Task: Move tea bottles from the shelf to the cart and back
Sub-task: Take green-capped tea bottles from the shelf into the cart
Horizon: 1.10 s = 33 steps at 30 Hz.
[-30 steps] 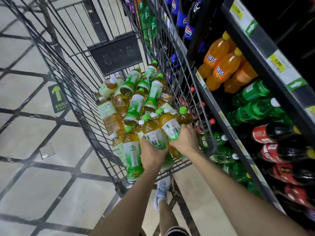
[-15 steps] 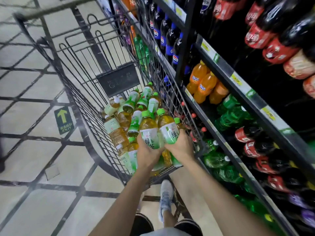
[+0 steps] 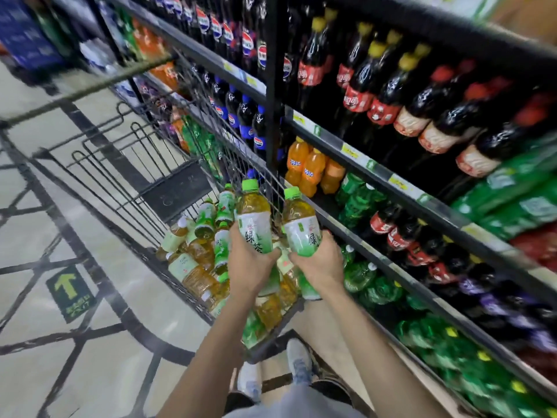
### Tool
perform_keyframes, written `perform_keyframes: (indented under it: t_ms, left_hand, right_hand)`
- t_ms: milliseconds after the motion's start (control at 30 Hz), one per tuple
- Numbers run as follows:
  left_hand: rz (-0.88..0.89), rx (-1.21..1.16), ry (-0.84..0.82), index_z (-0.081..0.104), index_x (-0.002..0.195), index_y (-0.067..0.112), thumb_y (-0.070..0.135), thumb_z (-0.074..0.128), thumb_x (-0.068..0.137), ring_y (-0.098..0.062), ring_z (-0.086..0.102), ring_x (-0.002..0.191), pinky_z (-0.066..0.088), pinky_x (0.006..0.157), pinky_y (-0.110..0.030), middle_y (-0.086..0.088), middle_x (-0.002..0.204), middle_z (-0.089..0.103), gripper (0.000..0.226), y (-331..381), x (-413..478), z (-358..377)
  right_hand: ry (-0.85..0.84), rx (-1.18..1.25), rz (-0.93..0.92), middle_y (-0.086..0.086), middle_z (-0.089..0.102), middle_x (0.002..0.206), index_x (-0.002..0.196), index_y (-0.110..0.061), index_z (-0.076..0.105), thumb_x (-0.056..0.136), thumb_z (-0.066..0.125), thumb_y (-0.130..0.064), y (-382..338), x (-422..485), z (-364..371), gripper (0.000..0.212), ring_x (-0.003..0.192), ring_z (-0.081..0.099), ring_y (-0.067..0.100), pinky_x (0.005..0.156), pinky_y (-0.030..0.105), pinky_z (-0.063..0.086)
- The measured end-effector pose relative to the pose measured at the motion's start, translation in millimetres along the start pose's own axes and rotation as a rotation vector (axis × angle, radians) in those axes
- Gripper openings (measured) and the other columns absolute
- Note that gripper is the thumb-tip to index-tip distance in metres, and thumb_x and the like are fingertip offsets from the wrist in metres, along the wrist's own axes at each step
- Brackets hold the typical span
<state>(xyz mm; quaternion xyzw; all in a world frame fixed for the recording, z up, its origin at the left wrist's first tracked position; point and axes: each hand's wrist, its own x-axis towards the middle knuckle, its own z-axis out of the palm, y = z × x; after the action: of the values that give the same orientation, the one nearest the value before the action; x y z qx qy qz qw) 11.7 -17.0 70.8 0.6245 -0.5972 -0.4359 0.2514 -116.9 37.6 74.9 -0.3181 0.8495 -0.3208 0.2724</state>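
Floor sign (image 3: 70,292): a green arrow plate set in the tiled floor, left of the cart.
Cart (image 3: 90,89): a wire basket drawn up alongside the shelf, its right side close against it.
Loose tea bottles (image 3: 196,267): green-capped, heaped every which way in the cart's bottom.
Left hand (image 3: 250,267): fingers wrapped round the lower half of the first tea bottle (image 3: 254,215), held upright above the heap, cap up.
Right hand (image 3: 321,263): fingers curled round the second tea bottle (image 3: 301,227), upright, just beside the first, over the cart's right edge.
Shelf (image 3: 366,162): dark rack on the right, cola bottles (image 3: 358,98) up top, orange soda (image 3: 310,173) and green soda (image 3: 358,203) below.
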Motion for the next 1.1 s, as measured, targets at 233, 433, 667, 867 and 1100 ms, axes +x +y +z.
perform_keyframes:
  t_ms: [233, 433, 667, 867, 1100]
  left_hand:
    - [0.283, 0.134, -0.072, 0.03, 0.145, 0.024, 0.034, 0.086, 0.07, -0.02, 0.066, 0.076, 0.059, 0.066, -0.043, 0.006, 0.101, 0.064, 0.094, 29, -18, -23]
    - [0.454, 0.101, -0.166, 0.04, 0.141, 0.024, 0.028, 0.086, 0.067, -0.02, 0.065, 0.088, 0.054, 0.068, -0.035, 0.006, 0.104, 0.064, 0.087, 64, -41, -21]
    - [0.641, 0.025, -0.275, 0.04, 0.14, 0.027, 0.03, 0.086, 0.069, -0.016, 0.061, 0.09, 0.044, 0.07, -0.03, 0.013, 0.102, 0.06, 0.084, 120, -80, 0]
    - [0.752, -0.015, -0.357, 0.039, 0.14, 0.031, 0.035, 0.086, 0.066, -0.016, 0.065, 0.095, 0.054, 0.078, -0.036, 0.012, 0.105, 0.063, 0.088, 163, -135, 30]
    - [0.899, -0.069, -0.41, 0.033, 0.147, 0.029, 0.038, 0.085, 0.069, -0.016, 0.063, 0.102, 0.055, 0.084, -0.039, 0.01, 0.112, 0.063, 0.094, 212, -224, 59]
  right_hand:
    - [0.236, 0.193, 0.021, 0.001, 0.064, 0.094, 0.099, -0.018, 0.056, 0.062, 0.087, -0.029, -8, -37, -19, 0.05, 0.088, 0.062, 0.021, 0.072, 0.037, 0.053]
    - [0.449, 0.315, 0.014, -0.003, 0.065, 0.09, 0.098, -0.018, 0.058, 0.063, 0.088, -0.021, -6, -69, -61, 0.046, 0.08, 0.062, 0.012, 0.065, 0.032, 0.051]
    - [0.647, 0.374, 0.032, -0.001, 0.066, 0.091, 0.1, -0.017, 0.058, 0.068, 0.088, -0.021, 7, -102, -131, 0.044, 0.083, 0.063, 0.018, 0.063, 0.03, 0.046]
    - [0.817, 0.416, 0.014, -0.002, 0.068, 0.093, 0.104, -0.016, 0.061, 0.067, 0.089, -0.024, 31, -140, -196, 0.047, 0.088, 0.064, 0.019, 0.07, 0.031, 0.047]
    - [0.96, 0.455, -0.043, -0.005, 0.066, 0.093, 0.108, -0.017, 0.059, 0.071, 0.088, -0.029, 60, -202, -282, 0.048, 0.083, 0.063, 0.01, 0.067, 0.025, 0.047]
